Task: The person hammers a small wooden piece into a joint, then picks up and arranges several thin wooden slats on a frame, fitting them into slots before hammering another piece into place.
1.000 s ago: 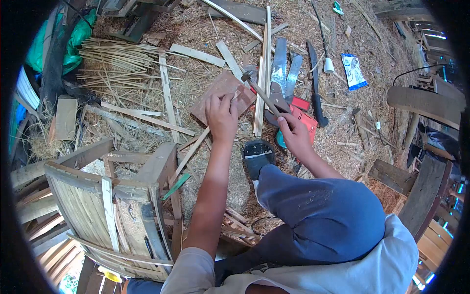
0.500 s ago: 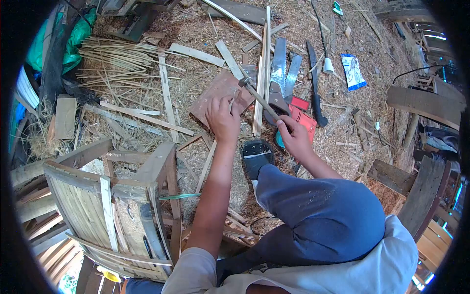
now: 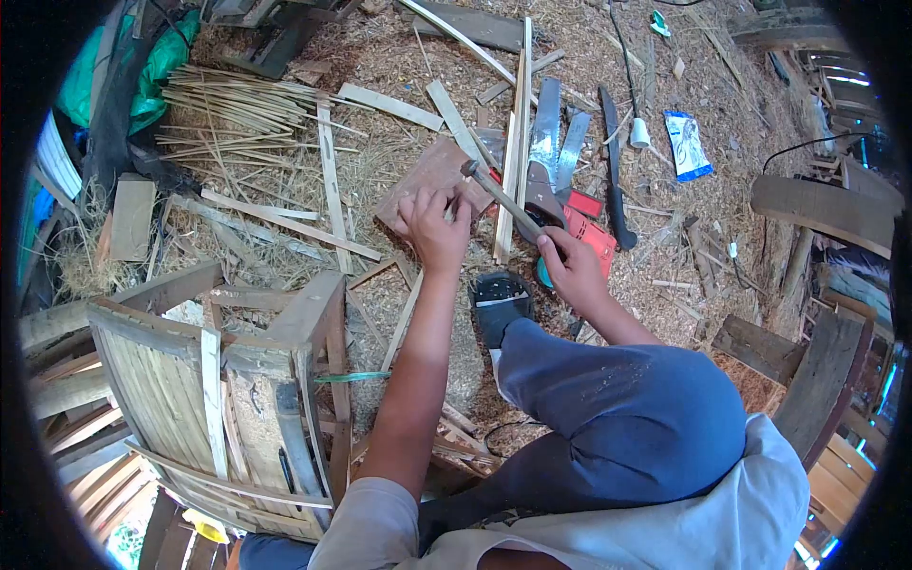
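My right hand (image 3: 573,263) is closed around the wooden handle of a hammer (image 3: 508,205); the hammer's head is up and to the left, over the right part of a flat reddish-brown board (image 3: 407,190). My left hand (image 3: 435,230) is over that board, fingers bent and drawn toward the thumb. Something small may be in that pinch, but I cannot make it out. Just right of the board, long thin wooden strips (image 3: 519,142) lie side by side. Close to my right hand is a red power tool (image 3: 591,237), partly covered by the hand.
Handsaws (image 3: 545,123) and a machete (image 3: 613,171) lie beyond my right hand. A bundle of thin sticks (image 3: 242,100) is at the upper left. A wooden frame with slats (image 3: 180,380) stands at lower left. A blue-and-white packet (image 3: 688,145) rests among wood shavings.
The hammer's head has swung slightly lower over the board. My left fingers have shifted a little downward, and the view has moved slightly.
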`<state>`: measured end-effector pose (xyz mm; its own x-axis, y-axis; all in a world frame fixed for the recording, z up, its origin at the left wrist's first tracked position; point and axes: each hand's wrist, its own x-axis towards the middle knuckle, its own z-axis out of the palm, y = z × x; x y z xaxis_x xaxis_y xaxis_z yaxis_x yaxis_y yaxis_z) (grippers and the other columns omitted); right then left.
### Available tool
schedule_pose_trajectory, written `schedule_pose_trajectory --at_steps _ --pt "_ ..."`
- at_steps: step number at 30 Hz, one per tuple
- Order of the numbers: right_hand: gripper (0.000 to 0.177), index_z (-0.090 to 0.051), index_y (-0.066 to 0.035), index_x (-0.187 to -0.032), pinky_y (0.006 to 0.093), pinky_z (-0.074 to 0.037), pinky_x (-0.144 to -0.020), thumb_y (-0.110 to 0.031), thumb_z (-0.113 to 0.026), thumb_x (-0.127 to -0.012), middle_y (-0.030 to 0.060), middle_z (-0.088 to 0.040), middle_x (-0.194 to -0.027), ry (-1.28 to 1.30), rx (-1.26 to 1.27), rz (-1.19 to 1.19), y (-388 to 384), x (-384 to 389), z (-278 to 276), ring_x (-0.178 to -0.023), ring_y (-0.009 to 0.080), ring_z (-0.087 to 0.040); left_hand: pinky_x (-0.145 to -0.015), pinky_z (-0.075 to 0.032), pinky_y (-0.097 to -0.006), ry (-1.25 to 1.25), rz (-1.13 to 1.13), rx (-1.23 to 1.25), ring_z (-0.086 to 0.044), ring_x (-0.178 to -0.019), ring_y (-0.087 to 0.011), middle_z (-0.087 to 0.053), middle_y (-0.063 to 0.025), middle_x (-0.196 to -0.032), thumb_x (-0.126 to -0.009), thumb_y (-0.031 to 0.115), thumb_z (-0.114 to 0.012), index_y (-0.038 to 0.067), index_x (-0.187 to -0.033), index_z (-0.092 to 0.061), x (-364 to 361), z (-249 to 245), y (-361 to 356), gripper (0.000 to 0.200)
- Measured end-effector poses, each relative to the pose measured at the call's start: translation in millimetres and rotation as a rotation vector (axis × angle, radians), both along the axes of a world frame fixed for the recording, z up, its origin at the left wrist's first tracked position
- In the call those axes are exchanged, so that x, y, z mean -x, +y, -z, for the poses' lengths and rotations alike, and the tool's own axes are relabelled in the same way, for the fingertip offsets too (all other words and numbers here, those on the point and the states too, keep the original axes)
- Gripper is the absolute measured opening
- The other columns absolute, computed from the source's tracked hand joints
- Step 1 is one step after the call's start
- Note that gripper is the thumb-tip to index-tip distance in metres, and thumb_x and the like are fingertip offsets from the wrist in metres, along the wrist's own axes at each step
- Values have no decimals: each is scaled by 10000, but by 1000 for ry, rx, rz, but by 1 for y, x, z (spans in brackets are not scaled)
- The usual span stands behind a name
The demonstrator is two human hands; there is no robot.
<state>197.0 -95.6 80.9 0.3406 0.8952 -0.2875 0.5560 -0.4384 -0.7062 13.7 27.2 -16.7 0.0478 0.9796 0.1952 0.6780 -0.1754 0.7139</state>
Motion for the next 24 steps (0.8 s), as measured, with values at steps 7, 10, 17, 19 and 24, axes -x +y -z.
schedule_pose_trajectory --at_steps 7,10,17,19,24 --pt "317 -737 -42 -1227 467 -559 -719 -309 -617 -1106 230 -734 -877 1 4 -25 5 3 -15 -798 400 -739 -1033 -367 -521 -19 12 55 -561 -1126 -325 -690 -61 -1007 -857 238 -833 125 -945 -798 2 6 1 147" --pt "310 -733 -40 -1233 464 -561 -721 -296 -608 -1111 227 -737 -888 -1 -121 -56 8 7 -22 -800 394 -740 -1009 -385 -488 -31 8 33 -564 -1104 -319 -689 -57 -997 -866 239 -837 121 -943 -799 1 11 2 146" --pt "295 -728 -36 -1233 456 -556 -707 -274 -603 -1112 218 -731 -876 25 90 14 9 3 -22 -795 382 -741 -997 -397 -482 -20 4 27 -567 -1086 -330 -692 -58 -989 -863 223 -844 117 -925 -791 0 -2 1 134" --pt "295 -730 -39 -1224 463 -551 -702 -280 -602 -1112 221 -725 -870 41 41 25 13 7 -32 -788 385 -738 -1011 -382 -497 -24 11 47 -566 -1100 -332 -693 -54 -1001 -862 230 -844 126 -928 -792 0 3 0 134" --pt "287 -730 -37 -1198 475 -541 -693 -280 -605 -1111 235 -714 -864 -68 -88 -60 14 11 -28 -769 395 -727 -1030 -350 -546 -16 11 -14 -561 -1120 -333 -682 -46 -1009 -857 257 -841 140 -961 -799 2 8 0 162"
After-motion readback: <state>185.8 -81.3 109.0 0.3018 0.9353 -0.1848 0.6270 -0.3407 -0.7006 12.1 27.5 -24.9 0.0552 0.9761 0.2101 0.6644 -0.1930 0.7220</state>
